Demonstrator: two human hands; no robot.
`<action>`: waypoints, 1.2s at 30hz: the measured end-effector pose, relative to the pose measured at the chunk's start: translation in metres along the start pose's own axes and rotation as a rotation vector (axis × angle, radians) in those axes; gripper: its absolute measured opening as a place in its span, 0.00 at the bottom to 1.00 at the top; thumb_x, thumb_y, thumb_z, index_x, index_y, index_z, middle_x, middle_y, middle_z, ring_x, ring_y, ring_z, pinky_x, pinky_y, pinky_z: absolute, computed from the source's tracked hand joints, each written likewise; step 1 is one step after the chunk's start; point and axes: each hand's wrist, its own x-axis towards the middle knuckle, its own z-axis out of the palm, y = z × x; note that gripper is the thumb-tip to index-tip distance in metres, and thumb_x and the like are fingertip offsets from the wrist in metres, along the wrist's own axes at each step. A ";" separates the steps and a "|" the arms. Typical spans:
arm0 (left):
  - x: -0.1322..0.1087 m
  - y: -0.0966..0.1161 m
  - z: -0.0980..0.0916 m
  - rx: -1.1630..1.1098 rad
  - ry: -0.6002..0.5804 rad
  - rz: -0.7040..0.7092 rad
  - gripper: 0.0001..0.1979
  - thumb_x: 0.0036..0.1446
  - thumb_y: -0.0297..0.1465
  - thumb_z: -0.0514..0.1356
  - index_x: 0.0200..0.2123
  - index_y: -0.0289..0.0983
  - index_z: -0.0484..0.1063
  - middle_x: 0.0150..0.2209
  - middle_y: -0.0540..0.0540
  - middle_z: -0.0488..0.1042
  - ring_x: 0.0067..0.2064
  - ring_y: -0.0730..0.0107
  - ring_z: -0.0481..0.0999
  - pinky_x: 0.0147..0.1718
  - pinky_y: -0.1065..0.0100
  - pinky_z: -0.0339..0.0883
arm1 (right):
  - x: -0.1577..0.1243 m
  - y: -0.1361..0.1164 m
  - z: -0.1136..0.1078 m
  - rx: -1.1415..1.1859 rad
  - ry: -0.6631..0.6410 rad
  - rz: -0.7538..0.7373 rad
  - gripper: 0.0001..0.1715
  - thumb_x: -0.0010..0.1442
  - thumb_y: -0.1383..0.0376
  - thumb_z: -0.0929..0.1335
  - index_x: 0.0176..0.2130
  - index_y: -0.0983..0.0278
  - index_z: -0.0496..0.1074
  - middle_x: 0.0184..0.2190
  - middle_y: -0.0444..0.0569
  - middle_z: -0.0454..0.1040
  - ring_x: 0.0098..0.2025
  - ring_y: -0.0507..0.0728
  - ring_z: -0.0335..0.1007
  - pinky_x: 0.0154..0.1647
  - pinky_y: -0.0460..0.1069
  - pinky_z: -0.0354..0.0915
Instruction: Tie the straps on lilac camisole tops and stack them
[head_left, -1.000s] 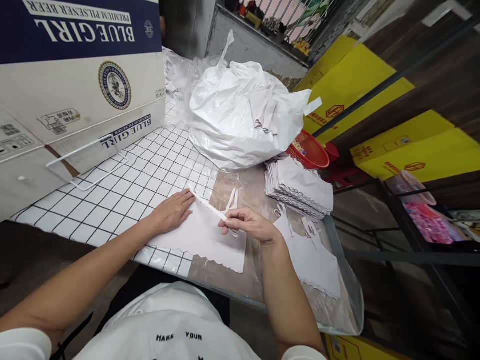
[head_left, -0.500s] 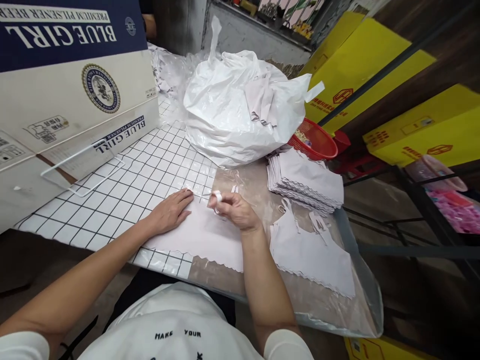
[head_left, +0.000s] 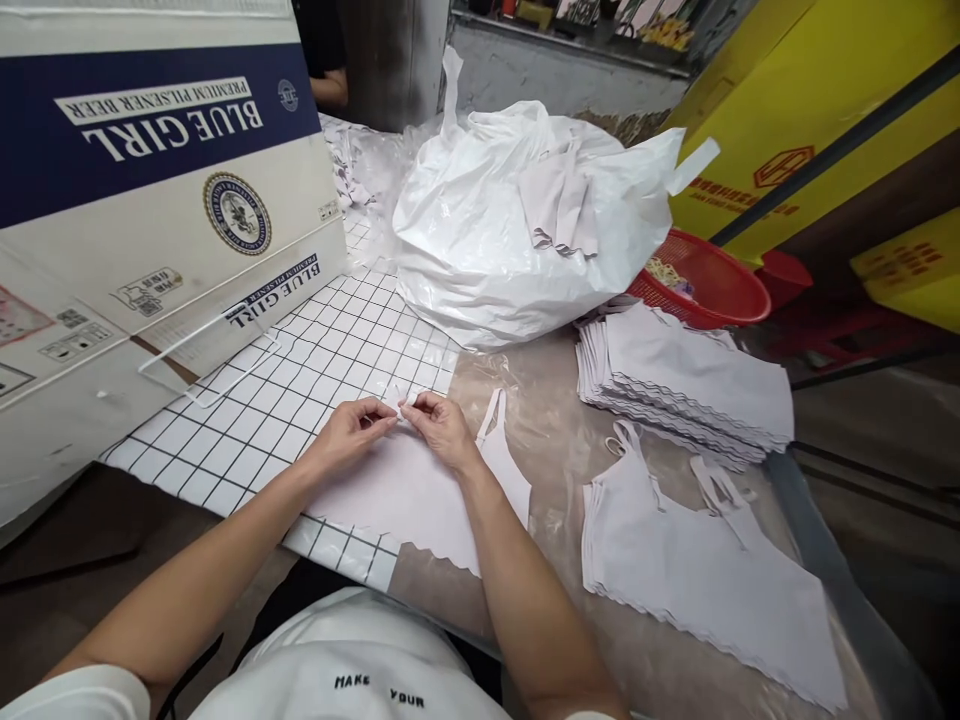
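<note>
A pale lilac camisole top (head_left: 420,490) with a scalloped hem lies flat in front of me, its right strap loose on the table. At its upper left edge, my left hand (head_left: 352,435) is closed, thumb and finger pinching the base of a shoulder strap (head_left: 406,402). Close against it, my right hand (head_left: 441,428) pinches the same white strap; the fingertips nearly meet. To the right lies a small pile of like tops (head_left: 697,560) with straps showing. Behind that is a taller stack of folded pale pieces (head_left: 690,375).
A large white plastic bag (head_left: 517,240) with a folded pale piece on it stands at the back. Left is a beer carton (head_left: 172,200) with a white wire frame (head_left: 210,400) before it. A red basket (head_left: 712,290) sits back right. Another person's arm (head_left: 330,88) shows behind.
My right hand has lowered the strap and come in beside my left hand. My left hand, flat on the fabric before, now pinches. The camera view has shifted left.
</note>
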 end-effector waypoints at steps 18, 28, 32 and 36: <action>-0.003 -0.001 -0.004 0.361 -0.024 0.262 0.10 0.59 0.39 0.58 0.34 0.39 0.73 0.33 0.47 0.74 0.37 0.63 0.71 0.38 0.62 0.65 | -0.002 0.002 -0.013 -0.225 -0.158 -0.090 0.17 0.57 0.52 0.69 0.31 0.63 0.68 0.28 0.41 0.64 0.29 0.51 0.58 0.32 0.47 0.56; -0.006 -0.013 0.001 0.602 -0.180 0.184 0.05 0.57 0.34 0.60 0.33 0.39 0.74 0.29 0.49 0.73 0.37 0.63 0.69 0.46 0.56 0.59 | -0.011 -0.014 -0.027 -0.400 -0.316 -0.028 0.15 0.58 0.56 0.69 0.28 0.63 0.66 0.23 0.39 0.60 0.26 0.49 0.53 0.29 0.46 0.52; -0.006 -0.012 0.003 0.552 -0.167 0.151 0.06 0.57 0.35 0.61 0.31 0.39 0.75 0.31 0.48 0.74 0.39 0.62 0.69 0.48 0.55 0.58 | -0.013 -0.017 -0.028 -0.457 -0.372 -0.038 0.13 0.58 0.58 0.68 0.28 0.64 0.68 0.24 0.40 0.62 0.28 0.50 0.55 0.30 0.46 0.53; -0.006 -0.012 0.002 0.520 -0.176 0.152 0.07 0.58 0.36 0.61 0.31 0.40 0.76 0.31 0.48 0.75 0.39 0.61 0.69 0.49 0.54 0.57 | -0.014 -0.017 -0.025 -0.502 -0.376 -0.056 0.12 0.58 0.59 0.68 0.28 0.64 0.67 0.23 0.39 0.61 0.27 0.50 0.54 0.31 0.46 0.53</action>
